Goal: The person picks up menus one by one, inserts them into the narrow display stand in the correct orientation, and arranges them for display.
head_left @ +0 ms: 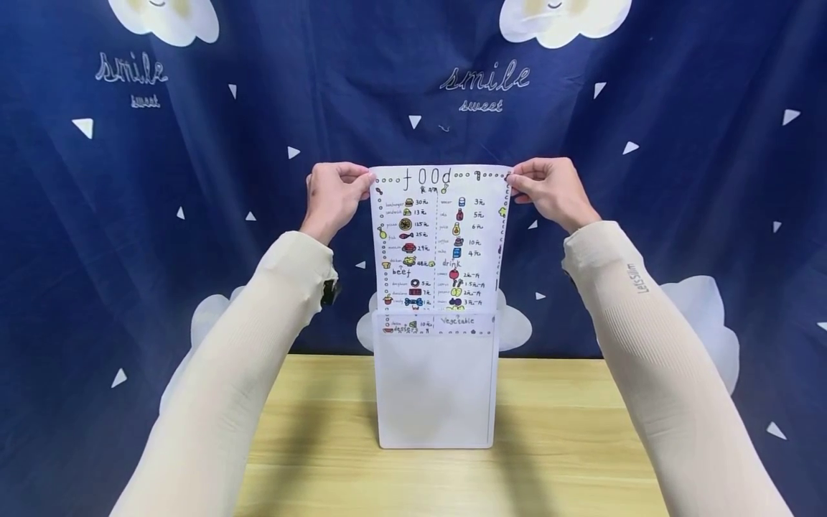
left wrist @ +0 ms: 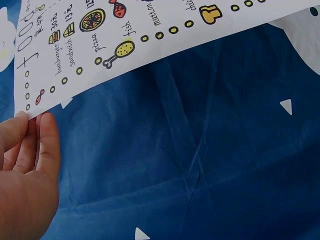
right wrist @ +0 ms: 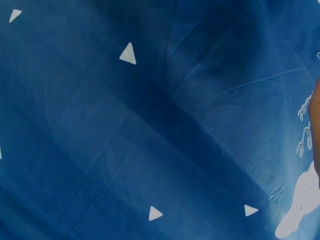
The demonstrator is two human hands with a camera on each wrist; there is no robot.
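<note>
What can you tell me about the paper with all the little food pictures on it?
The paper is a white sheet, hand-drawn in colour: "food" at the top, small pictures of food and drinks with prices, the words beef, drink, dessert and vegetable, and a dotted border. It hangs upright. The left hand pinches its top left corner and the right hand its top right. Its bottom end sits inside a frosted, see-through sleeve that stands on the wooden table, before a blue cloth.
</note>
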